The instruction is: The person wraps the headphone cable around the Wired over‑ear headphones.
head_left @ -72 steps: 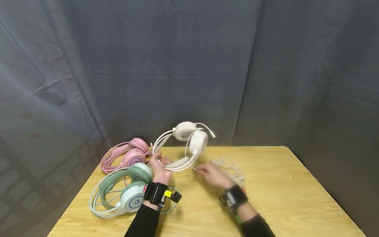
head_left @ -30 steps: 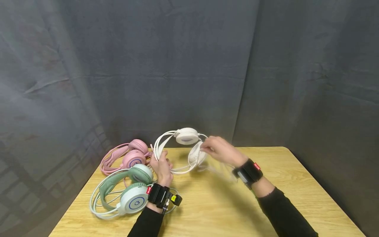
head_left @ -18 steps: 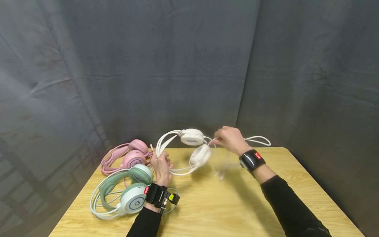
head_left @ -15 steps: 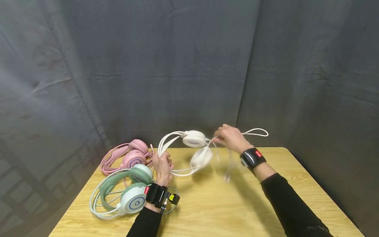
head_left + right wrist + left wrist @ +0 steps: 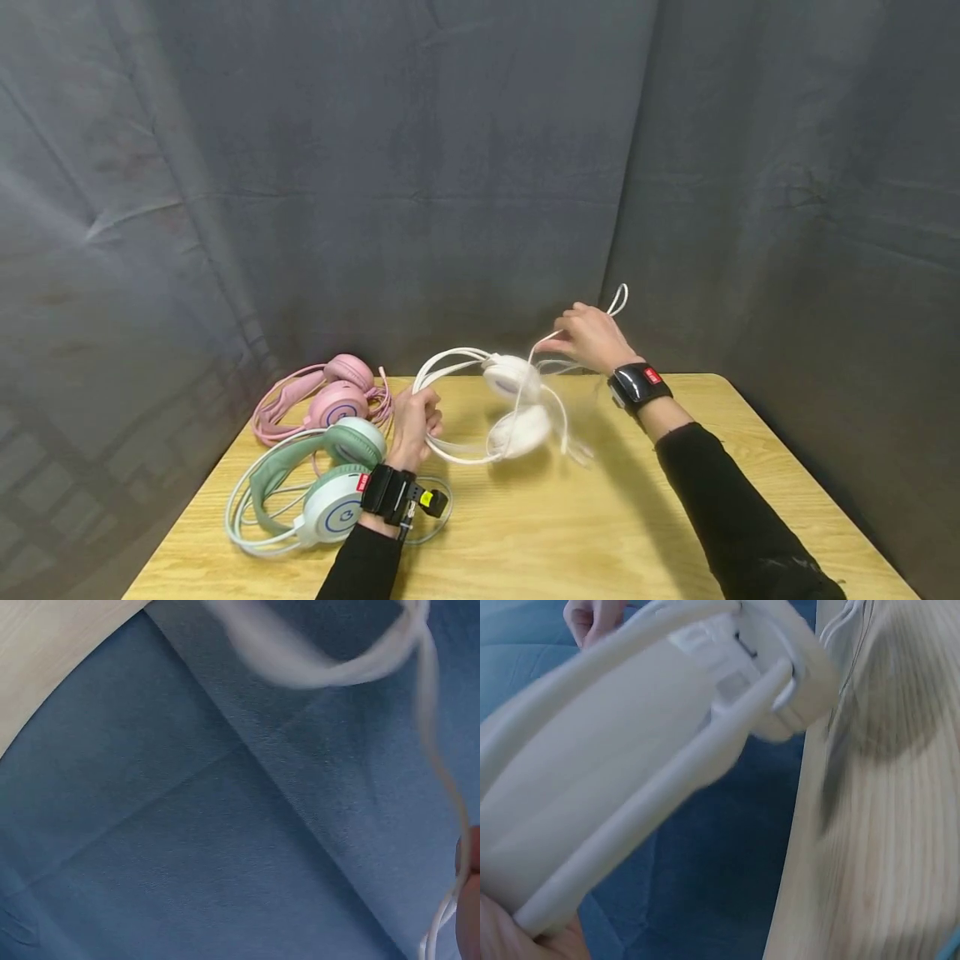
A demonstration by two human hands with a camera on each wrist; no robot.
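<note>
the glossy white plastic over-ear headset (image 5: 495, 400) hangs just above the table in the centre of the head view, slightly right of the middle. it has two round, smooth ear cups, one above the other, and a double headband of thin curved white rails with a broader, flatter band inside them. in the left wrist view the same band fills the upper left of the frame as a wide, matte-smooth arc beside a narrow rod, joined to a rounded cup (image 5: 795, 682).

the left hand (image 5: 414, 425) has its fingers curled round the headband rails at their left end. the right hand (image 5: 591, 336), higher and to the right, pinches the thin white rubbery cable (image 5: 618, 300) of the headset; a loop of it stands up above the fingers and blurred strands trail down toward the cups. in the right wrist view the cable (image 5: 439, 780) runs as a pale, soft cord down the right edge.

at the lower left of the head view lies a mint green and white headset with padded band (image 5: 315, 492), and behind it a pink headset with round cups (image 5: 330, 396), both resting on the pale wooden table with visible grain (image 5: 600, 533). a creased dark grey cloth backdrop (image 5: 450, 167) fills the upper frame.
</note>
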